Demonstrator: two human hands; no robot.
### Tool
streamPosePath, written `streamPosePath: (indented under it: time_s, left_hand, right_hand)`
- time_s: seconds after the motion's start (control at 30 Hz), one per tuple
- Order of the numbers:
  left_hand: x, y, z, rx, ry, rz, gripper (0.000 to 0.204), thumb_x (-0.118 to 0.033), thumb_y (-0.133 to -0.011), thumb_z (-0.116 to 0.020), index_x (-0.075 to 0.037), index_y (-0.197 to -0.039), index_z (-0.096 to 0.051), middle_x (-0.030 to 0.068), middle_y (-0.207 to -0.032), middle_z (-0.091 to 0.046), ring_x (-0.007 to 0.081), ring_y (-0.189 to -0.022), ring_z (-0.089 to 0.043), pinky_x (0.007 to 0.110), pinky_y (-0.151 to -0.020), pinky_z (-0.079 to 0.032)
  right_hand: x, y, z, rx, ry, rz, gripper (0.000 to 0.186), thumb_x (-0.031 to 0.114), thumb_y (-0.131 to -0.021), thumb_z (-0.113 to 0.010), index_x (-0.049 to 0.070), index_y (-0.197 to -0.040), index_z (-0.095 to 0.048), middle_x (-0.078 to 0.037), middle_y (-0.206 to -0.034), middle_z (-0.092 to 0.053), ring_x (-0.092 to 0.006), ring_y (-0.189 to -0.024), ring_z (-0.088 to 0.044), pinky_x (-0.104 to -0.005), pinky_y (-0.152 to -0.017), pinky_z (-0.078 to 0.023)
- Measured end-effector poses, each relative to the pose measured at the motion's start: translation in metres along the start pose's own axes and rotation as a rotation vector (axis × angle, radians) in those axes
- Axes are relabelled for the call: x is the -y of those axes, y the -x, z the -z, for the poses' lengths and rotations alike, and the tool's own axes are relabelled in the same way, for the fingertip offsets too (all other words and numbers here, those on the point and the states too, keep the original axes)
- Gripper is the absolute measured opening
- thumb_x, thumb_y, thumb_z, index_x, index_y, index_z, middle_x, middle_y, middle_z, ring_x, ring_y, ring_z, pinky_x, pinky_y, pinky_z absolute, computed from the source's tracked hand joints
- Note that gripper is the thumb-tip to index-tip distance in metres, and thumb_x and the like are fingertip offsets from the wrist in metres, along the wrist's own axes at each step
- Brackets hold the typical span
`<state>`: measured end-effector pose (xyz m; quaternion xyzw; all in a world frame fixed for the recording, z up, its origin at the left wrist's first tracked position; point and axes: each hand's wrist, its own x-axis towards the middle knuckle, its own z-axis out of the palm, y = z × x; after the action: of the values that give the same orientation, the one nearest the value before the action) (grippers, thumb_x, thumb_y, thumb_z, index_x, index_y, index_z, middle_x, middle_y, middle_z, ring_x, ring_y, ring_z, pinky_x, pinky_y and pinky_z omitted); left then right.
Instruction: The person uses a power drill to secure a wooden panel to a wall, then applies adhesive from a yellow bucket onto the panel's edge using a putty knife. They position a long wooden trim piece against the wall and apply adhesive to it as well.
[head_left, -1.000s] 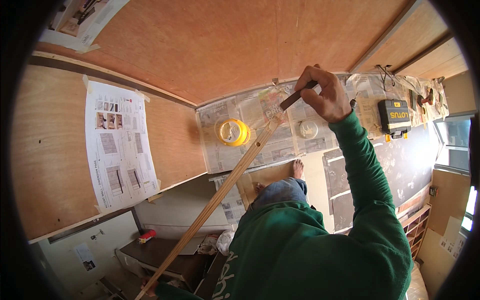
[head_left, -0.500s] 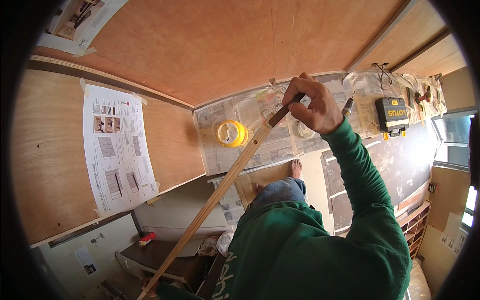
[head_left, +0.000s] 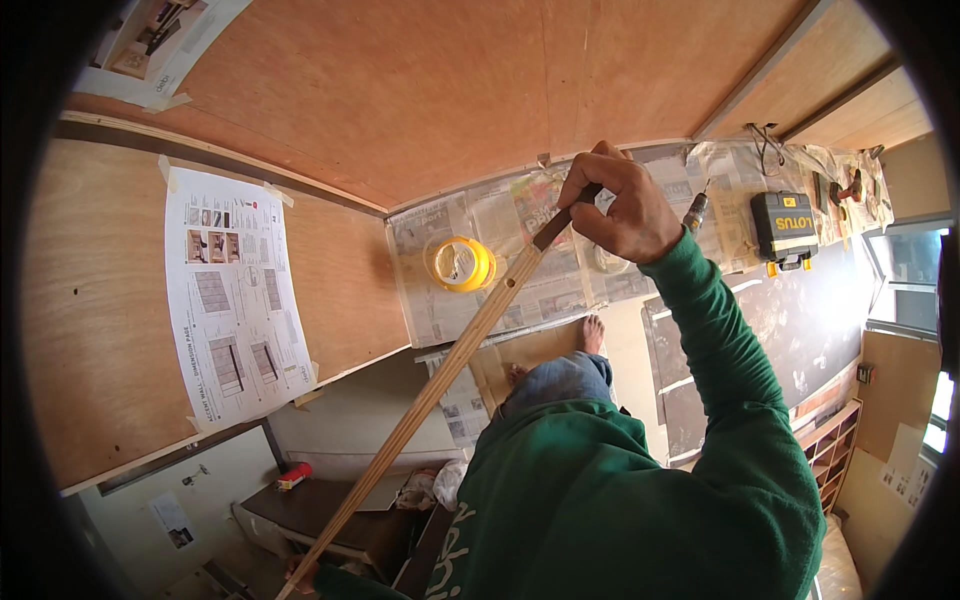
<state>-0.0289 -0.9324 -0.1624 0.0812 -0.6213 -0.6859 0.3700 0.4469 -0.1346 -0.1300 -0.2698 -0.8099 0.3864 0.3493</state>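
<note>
A long, narrow wooden strip slants across the view from lower left to upper centre, with grooved lines along it and a small round hole near its upper part. My right hand is closed around its dark brown upper end, thumb and fingers pinching it. Whether that dark section is a separate piece or part of the strip, I cannot tell. Far down at the lower left, my left hand grips the other end, mostly hidden by shadow and sleeve. Behind the strip a yellow bucket stands on a newspaper-covered surface.
A drill and a dark tool case lie to the right on the covering. Plywood panels rise ahead. A printed drawing sheet is taped to the left panel. A brown desk stands lower left.
My right hand has shifted very slightly left and up at the strip's upper end. The strip and my left hand look almost unmoved.
</note>
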Motion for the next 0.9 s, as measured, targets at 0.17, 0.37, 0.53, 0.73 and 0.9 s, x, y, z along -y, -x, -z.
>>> streamPosePath:
  time_s: [0.17,0.37,0.53,0.73,0.9]
  left_hand:
    - [-0.004,0.0,0.001,-0.003,-0.337,-0.078,0.036,-0.035,-0.097,-0.048,-0.008,-0.073,-0.054,0.0063,-0.066,-0.057,0.0246,-0.055,-0.055,0.042,-0.054,-0.048]
    - [-0.007,0.002,0.004,-0.014,-0.885,-0.211,0.036,-0.035,-0.097,-0.048,-0.009,-0.073,-0.054,0.0061,-0.066,-0.057,0.0246,-0.055,-0.056,0.042,-0.054,-0.048]
    - [-0.007,0.003,0.006,-0.023,-1.216,-0.307,0.036,-0.035,-0.096,-0.048,-0.009,-0.073,-0.054,0.006,-0.066,-0.057,0.0246,-0.055,-0.056,0.042,-0.055,-0.048]
    - [-0.006,0.005,0.008,-0.04,-1.451,-0.372,0.035,-0.036,-0.096,-0.048,-0.009,-0.073,-0.054,0.0058,-0.066,-0.057,0.0246,-0.055,-0.056,0.042,-0.055,-0.048]
    - [-0.004,0.008,0.01,-0.054,-1.604,-0.403,0.035,-0.036,-0.095,-0.048,-0.009,-0.073,-0.053,0.0057,-0.066,-0.057,0.0246,-0.056,-0.056,0.042,-0.055,-0.048]
  right_hand:
    - [-0.004,0.001,0.001,-0.01,-0.007,-0.034,0.014,0.013,-0.068,-0.061,0.003,-0.076,-0.068,-0.008,-0.07,-0.067,-0.0217,-0.071,-0.055,-0.0363,-0.069,-0.045]
    - [-0.012,0.001,0.004,0.003,0.021,-0.04,0.016,0.013,-0.069,-0.06,0.003,-0.077,-0.07,-0.008,-0.071,-0.068,-0.0212,-0.07,-0.054,-0.0362,-0.067,-0.045]
    - [-0.023,0.001,0.007,0.038,0.025,-0.078,0.017,0.014,-0.07,-0.06,0.002,-0.078,-0.07,-0.008,-0.072,-0.068,-0.021,-0.073,-0.055,-0.0365,-0.069,-0.046]
    - [-0.027,0.0,0.019,-0.047,0.03,-0.11,0.019,0.015,-0.071,-0.061,0.0,-0.081,-0.068,-0.009,-0.079,-0.068,-0.0215,-0.076,-0.059,-0.0361,-0.072,-0.048]
    - [-0.019,0.002,0.019,-0.003,-0.092,-0.106,0.02,0.016,-0.071,-0.061,0.001,-0.082,-0.068,-0.009,-0.079,-0.067,-0.021,-0.075,-0.059,-0.0352,-0.072,-0.048]
